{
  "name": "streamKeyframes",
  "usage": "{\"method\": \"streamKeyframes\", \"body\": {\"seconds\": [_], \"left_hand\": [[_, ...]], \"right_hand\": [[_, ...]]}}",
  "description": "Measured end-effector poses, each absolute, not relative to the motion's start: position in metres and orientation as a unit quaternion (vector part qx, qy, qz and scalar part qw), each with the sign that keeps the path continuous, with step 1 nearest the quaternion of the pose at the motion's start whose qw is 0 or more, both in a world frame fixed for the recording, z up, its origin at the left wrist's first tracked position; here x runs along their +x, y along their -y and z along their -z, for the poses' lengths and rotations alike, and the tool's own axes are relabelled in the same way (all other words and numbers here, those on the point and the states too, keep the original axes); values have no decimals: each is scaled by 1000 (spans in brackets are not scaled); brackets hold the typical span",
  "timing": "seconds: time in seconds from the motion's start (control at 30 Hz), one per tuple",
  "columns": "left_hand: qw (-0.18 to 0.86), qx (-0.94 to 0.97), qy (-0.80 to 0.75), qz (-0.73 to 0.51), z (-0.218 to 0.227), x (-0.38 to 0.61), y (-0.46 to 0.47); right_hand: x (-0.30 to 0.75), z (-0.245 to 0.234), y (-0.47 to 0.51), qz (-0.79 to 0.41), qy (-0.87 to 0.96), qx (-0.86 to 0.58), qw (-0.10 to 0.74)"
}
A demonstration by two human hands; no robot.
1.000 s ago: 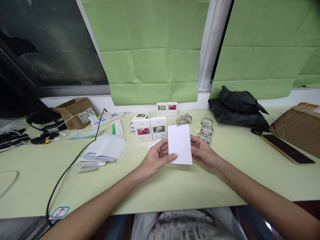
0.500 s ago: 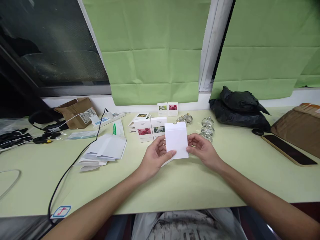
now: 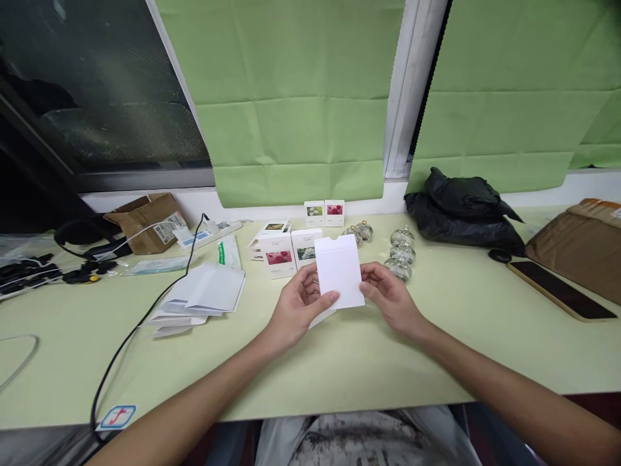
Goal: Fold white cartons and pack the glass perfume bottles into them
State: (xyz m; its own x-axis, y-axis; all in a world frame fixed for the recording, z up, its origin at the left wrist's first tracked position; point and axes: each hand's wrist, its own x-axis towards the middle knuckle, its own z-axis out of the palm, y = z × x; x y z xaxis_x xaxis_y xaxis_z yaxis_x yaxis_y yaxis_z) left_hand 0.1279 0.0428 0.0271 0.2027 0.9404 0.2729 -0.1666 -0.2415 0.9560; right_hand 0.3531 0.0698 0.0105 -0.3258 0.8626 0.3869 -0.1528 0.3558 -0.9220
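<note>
A flat white carton [image 3: 341, 272] with a notched top edge is held up over the table between both hands. My left hand [image 3: 299, 307] grips its lower left side, thumb across the front and fingers behind. My right hand [image 3: 391, 296] pinches its right edge. Just behind the carton stand two white boxes, one with a pink flower picture [image 3: 279, 255] and one with a white flower picture [image 3: 305, 248]. Several round silvery glass jars [image 3: 402, 252] stand behind my right hand, and more jars [image 3: 363, 231] lie behind the carton.
Folded white cartons [image 3: 208, 291] are piled on the left, crossed by a black cable [image 3: 145, 310]. Two small boxes [image 3: 324, 213] stand by the window. A black plastic bag [image 3: 463, 217], a phone [image 3: 557, 291] and a brown parcel [image 3: 577, 249] lie right; an open cardboard box [image 3: 145, 223] sits back left.
The white carton has tilted slightly and shifted a little to the left in my hands. Both hands keep their hold, and the view has moved slightly.
</note>
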Motion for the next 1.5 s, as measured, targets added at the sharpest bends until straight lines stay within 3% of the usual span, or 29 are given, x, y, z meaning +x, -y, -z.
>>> {"method": "streamKeyframes", "body": {"seconds": [0.13,0.33,0.57,0.73,0.93,1.13,1.27,1.5], "left_hand": [[459,579,-359,-570,-50,116,-40],[339,530,-502,-593,-78,60,-7],[326,477,-654,-489,-41,18,23],[315,527,-674,-412,-22,19,20],[161,608,-727,-275,-25,12,19],[43,648,-723,-237,-26,18,24],[-81,761,-595,-246,-23,25,22],[-91,835,-511,-181,-15,19,9]], "right_hand": [[355,-9,-65,-479,676,-281,485],[358,-8,-63,-349,780,-320,410],[354,0,-61,-253,889,-255,283],[350,8,-60,-255,893,-238,284],[348,7,-56,-235,899,-218,297],[346,6,-55,-191,908,-213,308],[347,6,-56,-172,906,-229,312],[346,7,-57,-170,907,-231,307]]}}
